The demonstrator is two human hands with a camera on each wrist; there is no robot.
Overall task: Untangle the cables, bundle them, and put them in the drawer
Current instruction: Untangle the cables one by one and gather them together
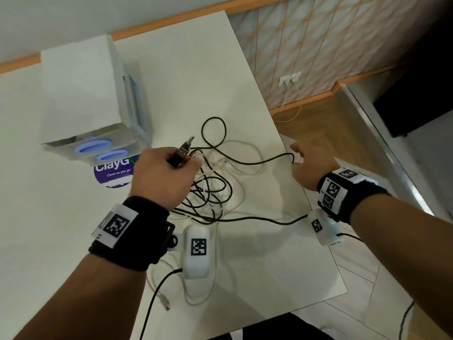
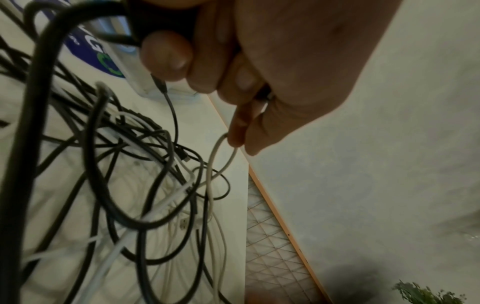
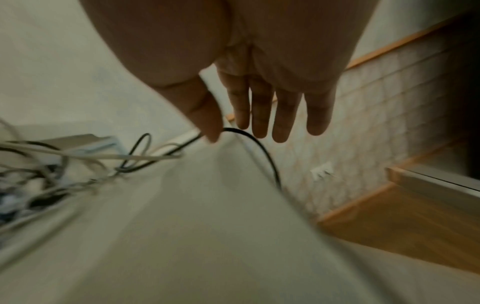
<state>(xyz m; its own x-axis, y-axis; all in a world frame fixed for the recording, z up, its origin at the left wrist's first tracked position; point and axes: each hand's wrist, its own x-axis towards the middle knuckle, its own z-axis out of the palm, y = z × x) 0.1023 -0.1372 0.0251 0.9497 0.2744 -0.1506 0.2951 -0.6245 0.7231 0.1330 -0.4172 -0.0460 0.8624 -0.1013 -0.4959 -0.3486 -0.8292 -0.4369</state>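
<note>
A tangle of black and white cables (image 1: 210, 190) lies in the middle of the white table (image 1: 191, 77). My left hand (image 1: 164, 175) is above the tangle's left side, fingers curled round black USB plugs (image 1: 182, 150) with their cables. In the left wrist view my left hand (image 2: 233, 67) also pinches a loop of white cable (image 2: 221, 152). My right hand (image 1: 308, 165) hovers near the table's right edge with straight fingers (image 3: 259, 111); a loop of black cable (image 3: 257, 144) runs just under its thumb, and contact is unclear. The small white drawer unit (image 1: 83, 94) stands at the back left.
A round purple sticker (image 1: 114, 171) lies in front of the drawer unit. A loose white plug end (image 1: 166, 305) sits near the table's front edge. The table ends just right of my right hand, over wooden floor (image 1: 331, 123). A wall socket (image 1: 289, 79) is beyond.
</note>
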